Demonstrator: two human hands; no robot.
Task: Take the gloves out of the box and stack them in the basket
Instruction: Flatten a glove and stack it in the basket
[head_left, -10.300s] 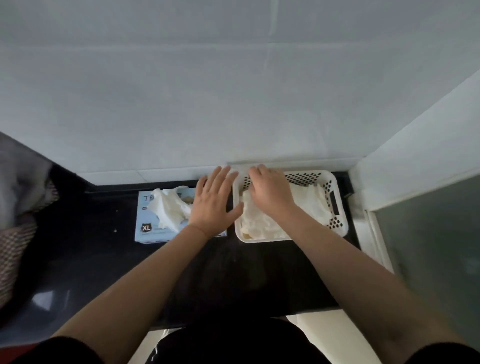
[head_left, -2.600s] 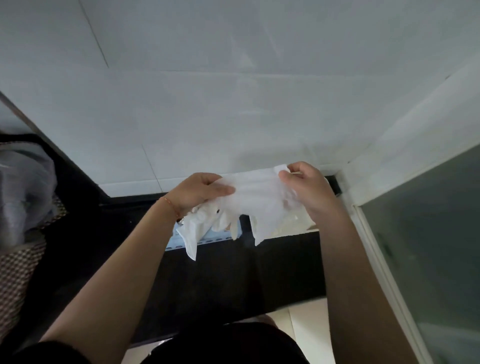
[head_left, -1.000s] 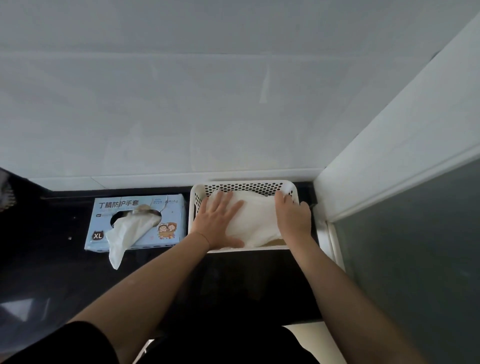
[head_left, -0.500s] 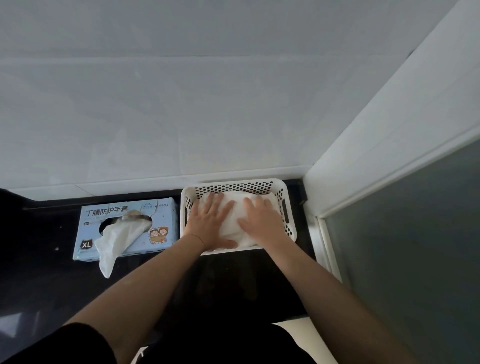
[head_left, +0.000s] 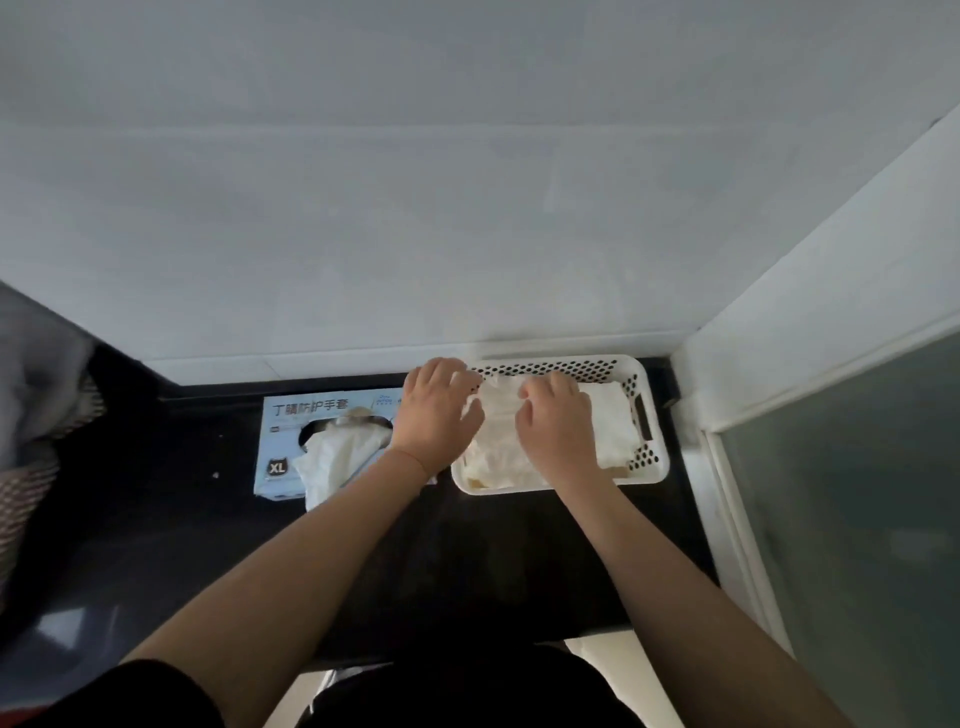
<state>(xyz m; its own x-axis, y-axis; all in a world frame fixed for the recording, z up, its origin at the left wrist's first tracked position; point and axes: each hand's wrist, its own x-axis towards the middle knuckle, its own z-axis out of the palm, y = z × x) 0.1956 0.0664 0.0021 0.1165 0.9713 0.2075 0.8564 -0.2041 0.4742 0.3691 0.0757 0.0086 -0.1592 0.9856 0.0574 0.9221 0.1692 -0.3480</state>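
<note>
Black countertop (head_left: 171, 545), glossy, set against a pale tiled wall (head_left: 415, 234), with a frosted glass panel (head_left: 857, 519) closing the right side.

Head view, items as they stand:

- Box (head_left: 291, 415): light blue carton of gloves, marked XL, lying flat on the counter just left of the basket. One white glove (head_left: 332, 460) hangs out of its oval opening and droops over the front edge onto the counter.
- Basket (head_left: 644, 415): white, perforated, pushed back near the wall. Holds a flattened pile of gloves (head_left: 613, 426), pale and crumpled, filling most of the floor.
- Left hand (head_left: 441, 410): at the basket's left rim, fingers curled at the edge of the top glove. Whether it pinches the glove or only presses it, I cannot tell.
- Right hand (head_left: 558, 421): on top of the pile, fingers bent down into the material, apparently pressing or gathering it. A firm grip cannot be confirmed.
- Cloth bundle (head_left: 36, 405): grey and patterned, at the far left, well apart from the work.

Risks, as judged:

- Thin gloves cling to skin; lifting either hand may drag the top layer up and spoil the stack.
- Pressing near the left rim could tip or slide the light basket on the slick counter.
- The dangling glove may pull others out with it, or slip off the front edge.
</note>
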